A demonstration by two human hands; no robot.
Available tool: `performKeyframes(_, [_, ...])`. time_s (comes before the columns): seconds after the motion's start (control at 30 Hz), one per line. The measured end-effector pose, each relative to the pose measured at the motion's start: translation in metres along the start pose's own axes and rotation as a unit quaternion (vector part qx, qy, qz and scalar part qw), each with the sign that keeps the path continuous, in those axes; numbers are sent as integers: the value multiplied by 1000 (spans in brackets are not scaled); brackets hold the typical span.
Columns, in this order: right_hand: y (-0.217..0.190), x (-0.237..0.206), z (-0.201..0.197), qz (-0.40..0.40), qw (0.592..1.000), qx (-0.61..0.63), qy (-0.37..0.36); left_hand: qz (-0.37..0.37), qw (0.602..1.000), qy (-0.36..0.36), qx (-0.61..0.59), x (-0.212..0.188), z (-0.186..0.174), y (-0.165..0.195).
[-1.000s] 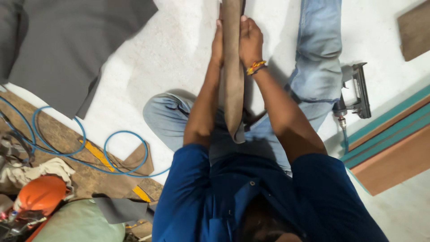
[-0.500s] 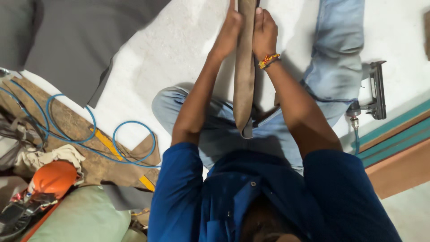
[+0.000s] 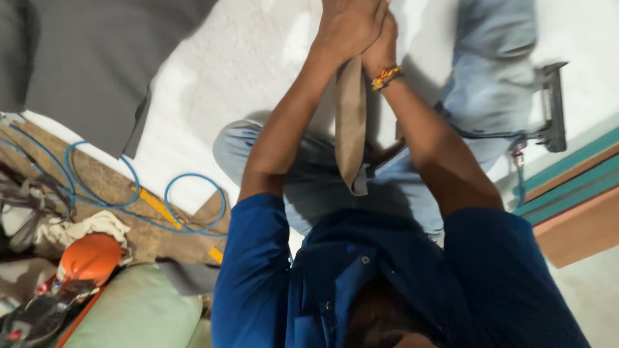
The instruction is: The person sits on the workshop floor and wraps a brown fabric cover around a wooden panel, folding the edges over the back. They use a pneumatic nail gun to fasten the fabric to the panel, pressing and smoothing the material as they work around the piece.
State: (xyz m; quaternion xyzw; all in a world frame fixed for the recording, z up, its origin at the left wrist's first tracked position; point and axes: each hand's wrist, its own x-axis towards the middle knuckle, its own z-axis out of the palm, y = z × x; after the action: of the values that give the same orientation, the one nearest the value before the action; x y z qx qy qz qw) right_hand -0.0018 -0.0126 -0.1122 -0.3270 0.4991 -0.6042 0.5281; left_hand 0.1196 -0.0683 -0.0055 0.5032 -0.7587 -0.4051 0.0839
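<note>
Strip of tan material runs lengthwise straight away from me, its long axis in line with my forearms, its near end hanging loose over my lap and its far end caught between my hands. My left hand is wrapped over the top of it, fingers closed, and my right hand, with a beaded band at the wrist, presses in just beside it, also closed on the strip. I sit on a white floor with my legs in pale jeans stretched out. A dark grey sheet lies at the far left. A blue hose loops over a brown board nearer me, beside an orange tool and a green cushion. A nail gun rests at my right leg, close to teal and wood panels. Open floor lies between the sheet and my left arm.
</note>
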Motion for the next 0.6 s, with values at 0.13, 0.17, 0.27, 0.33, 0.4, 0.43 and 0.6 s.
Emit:
performKeyframes(0.13, [-19, 5, 5, -18, 978, -205, 19, 73, 949, 130, -279, 7, 7, -25])
performKeyframes(0.17, [-27, 5, 9, 33, 975, -215, 34, 25, 912, 155, -380, 5, 15, -31])
performKeyframes(0.27, [-51, 3, 21, -27, 959, -282, 35, -128, 778, 107, -606, 3, 38, -32])
performKeyframes(0.33, [-58, 0, 27, -28, 967, -252, 37, -49, 804, 102, -583, -1, 47, -34])
performKeyframes(0.4, [-57, -3, 31, 0, 967, -252, 32, -8, 845, 119, -522, -12, 48, -36])
performKeyframes(0.43, [-53, -4, 31, 17, 962, -270, 37, 9, 873, 129, -470, -16, 45, -35])
performKeyframes(0.6, [-18, -8, 16, -43, 970, -240, 24, 58, 978, 149, -131, -33, 32, -12])
